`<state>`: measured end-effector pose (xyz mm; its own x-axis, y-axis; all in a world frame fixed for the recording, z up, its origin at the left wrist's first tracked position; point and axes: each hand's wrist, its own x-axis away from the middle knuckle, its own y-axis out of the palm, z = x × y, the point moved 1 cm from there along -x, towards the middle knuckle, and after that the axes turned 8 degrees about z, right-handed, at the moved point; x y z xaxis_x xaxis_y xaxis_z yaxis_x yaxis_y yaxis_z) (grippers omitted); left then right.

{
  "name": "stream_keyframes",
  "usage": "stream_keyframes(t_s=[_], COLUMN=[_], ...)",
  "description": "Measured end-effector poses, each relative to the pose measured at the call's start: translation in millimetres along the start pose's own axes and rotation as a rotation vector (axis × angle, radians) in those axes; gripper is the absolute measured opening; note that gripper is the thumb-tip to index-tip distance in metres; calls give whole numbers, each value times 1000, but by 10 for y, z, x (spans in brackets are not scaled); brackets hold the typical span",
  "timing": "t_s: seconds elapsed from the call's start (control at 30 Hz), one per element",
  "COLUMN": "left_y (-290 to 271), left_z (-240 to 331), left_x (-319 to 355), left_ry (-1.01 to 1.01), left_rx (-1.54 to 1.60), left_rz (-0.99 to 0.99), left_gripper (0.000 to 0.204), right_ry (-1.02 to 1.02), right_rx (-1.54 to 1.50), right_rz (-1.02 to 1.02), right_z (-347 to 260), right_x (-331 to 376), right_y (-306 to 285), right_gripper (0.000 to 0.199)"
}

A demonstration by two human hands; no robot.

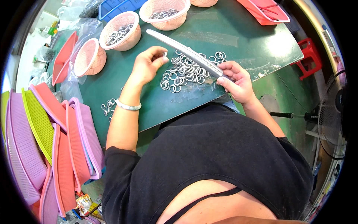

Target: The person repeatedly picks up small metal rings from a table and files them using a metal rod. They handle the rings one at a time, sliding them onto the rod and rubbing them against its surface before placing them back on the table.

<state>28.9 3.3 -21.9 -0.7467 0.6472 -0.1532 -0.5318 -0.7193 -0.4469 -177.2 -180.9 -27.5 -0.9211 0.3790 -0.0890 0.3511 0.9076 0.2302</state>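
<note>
My left hand (146, 66) is raised over the green table, thumb and forefinger pinched on a small silver ring (165, 54). Most of that ring is hidden by the fingertips. My right hand (241, 85) grips the dark end of a long, tapered metal ring mandrel (182, 48). The mandrel slants up and leftward, its narrow tip beyond my left hand and apart from it. Below the mandrel lies a loose pile of silver rings (181, 74), partly covered by it. Several more rings (108, 106) are scattered near my left forearm.
Pink baskets (82, 61) stand along the table's (156, 100) far left, two holding rings. A blue tray (119, 8) and a red tray (281, 16) sit at the back. Coloured baskets (28, 138) are stacked at left. A red stool (309, 59) and a fan (332, 112) stand right.
</note>
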Motion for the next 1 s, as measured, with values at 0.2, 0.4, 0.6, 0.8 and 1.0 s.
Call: stream_keyframes(t_s=[0.2, 0.4, 0.6, 0.8, 1.0], left_y=[-162, -163, -151, -151, -142], left_z=[122, 182, 145, 158, 202], left_x=[-10, 1, 1, 19, 46], left_ry=[-73, -23, -40, -50, -22], left_rx=[790, 949, 921, 853, 1019], left_rz=[212, 257, 293, 300, 121], left_gripper=[27, 23, 19, 19, 36], right_ry=[-2, -57, -78, -134, 10], right_rx=[18, 49, 97, 162, 53], right_rz=[-17, -61, -50, -55, -82], right_z=[8, 36, 49, 74, -5], right_x=[-6, -32, -36, -43, -56], right_y=[1, 39, 57, 67, 55], right_gripper=[29, 27, 26, 26, 28])
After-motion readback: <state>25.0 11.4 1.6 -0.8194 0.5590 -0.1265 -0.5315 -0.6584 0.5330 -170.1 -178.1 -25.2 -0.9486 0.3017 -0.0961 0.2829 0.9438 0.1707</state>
